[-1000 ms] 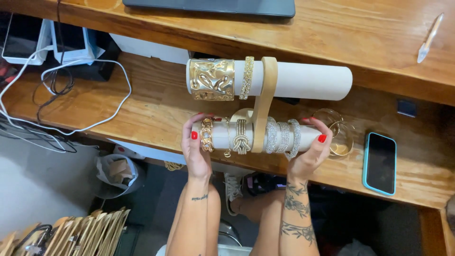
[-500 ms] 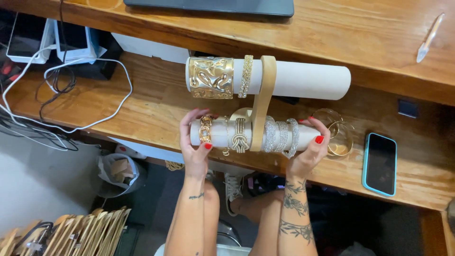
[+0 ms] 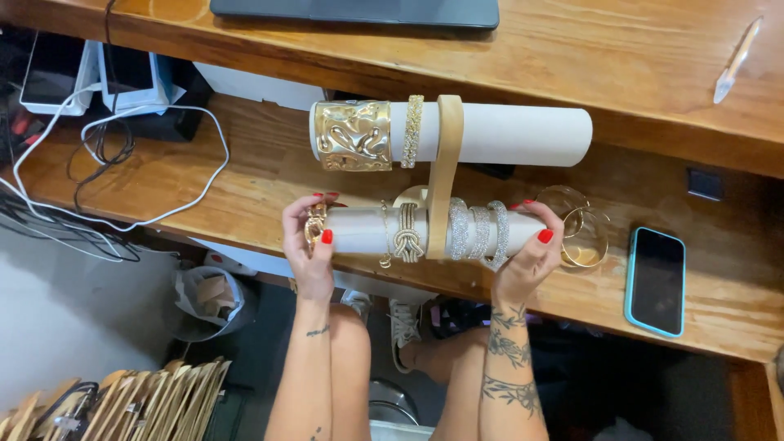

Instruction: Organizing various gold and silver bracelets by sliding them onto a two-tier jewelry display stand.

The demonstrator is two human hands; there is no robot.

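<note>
The left hand (image 3: 309, 245) is pinching a gold bracelet (image 3: 315, 223) at the lower roll's (image 3: 359, 230) nine o'clock end; the right hand (image 3: 527, 253) is gripping its three o'clock end.

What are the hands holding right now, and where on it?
Both hold the lower white roll of the bracelet stand by its ends: left hand around the left end, fingers on a gold bracelet there; right hand cupping the right end.
</note>
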